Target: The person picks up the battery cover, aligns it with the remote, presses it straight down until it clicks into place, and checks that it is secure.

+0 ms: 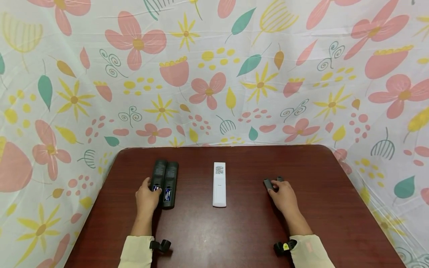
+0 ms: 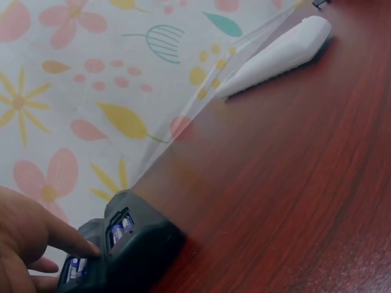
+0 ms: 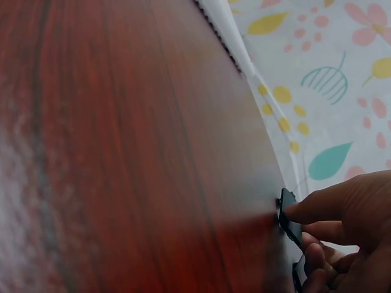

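Note:
Two black remote controls lie face down side by side, their battery bays open with batteries inside. My left hand (image 1: 147, 197) grips the left black remote (image 1: 159, 168) near its bay, thumb along the inner side. Touching it is the right black remote (image 1: 172, 173), whose batteries (image 2: 121, 228) show in the left wrist view. My right hand (image 1: 285, 199) pinches a small dark battery cover (image 1: 267, 184) between thumb and fingers. A second dark cover (image 1: 279, 179) sits beside it, partly hidden by the fingers.
A white remote (image 1: 219, 186) lies face down mid-table, between the two hands. The brown wooden table (image 1: 207, 230) ends at the back against a flower-print cloth (image 1: 207, 74), which also hangs along both sides. Each wrist carries a small black camera.

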### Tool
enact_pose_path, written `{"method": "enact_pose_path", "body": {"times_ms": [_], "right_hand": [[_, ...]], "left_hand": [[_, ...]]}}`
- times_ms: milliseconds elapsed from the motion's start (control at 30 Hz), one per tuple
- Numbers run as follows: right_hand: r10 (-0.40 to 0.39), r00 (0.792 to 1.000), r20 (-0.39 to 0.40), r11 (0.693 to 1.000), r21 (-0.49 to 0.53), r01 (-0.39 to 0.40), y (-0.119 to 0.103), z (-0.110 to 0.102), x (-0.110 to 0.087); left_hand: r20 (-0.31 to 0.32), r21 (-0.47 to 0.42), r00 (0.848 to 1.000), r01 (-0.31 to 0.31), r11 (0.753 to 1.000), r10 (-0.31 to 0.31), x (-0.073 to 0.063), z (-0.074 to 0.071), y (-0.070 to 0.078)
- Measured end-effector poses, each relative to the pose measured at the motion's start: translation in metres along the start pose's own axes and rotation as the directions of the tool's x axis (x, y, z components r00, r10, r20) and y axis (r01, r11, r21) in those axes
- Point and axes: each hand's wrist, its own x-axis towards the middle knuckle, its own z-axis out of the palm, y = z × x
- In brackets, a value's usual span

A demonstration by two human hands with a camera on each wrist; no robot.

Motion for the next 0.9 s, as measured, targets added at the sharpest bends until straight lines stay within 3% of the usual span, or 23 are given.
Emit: {"method": "enact_pose_path", "body": {"times_ms": [200, 433, 633, 900], "right_hand": [[-0.014, 1.000, -0.022, 1.000, 0.021, 0.015, 0.0005, 0.0019, 0.0008], [0.014, 1.000, -0.005, 0.999, 0.048, -0.014, -0.0015, 0.0022, 0.0000], [0.006, 1.000, -0.031, 0.997, 0.075, -0.004, -0.0040, 0.0018, -0.0001], [0.026, 0.998, -0.054, 0.988, 0.156, -0.018, -0.0079, 0.0028, 0.0007]], "left_hand": [[-0.006, -0.028, 1.000, 0.004, 1.000, -0.005, -0.0006, 0.0006, 0.0010], [0.029, -0.088, 0.999, 0.047, 0.995, -0.045, -0.0001, 0.0004, -0.0011], [0.004, -0.138, 0.999, 0.035, 0.990, -0.034, 0.0010, 0.0000, -0.0036], [0.010, -0.206, 0.997, 0.076, 0.976, -0.075, -0.0010, -0.0033, -0.0001]]}}
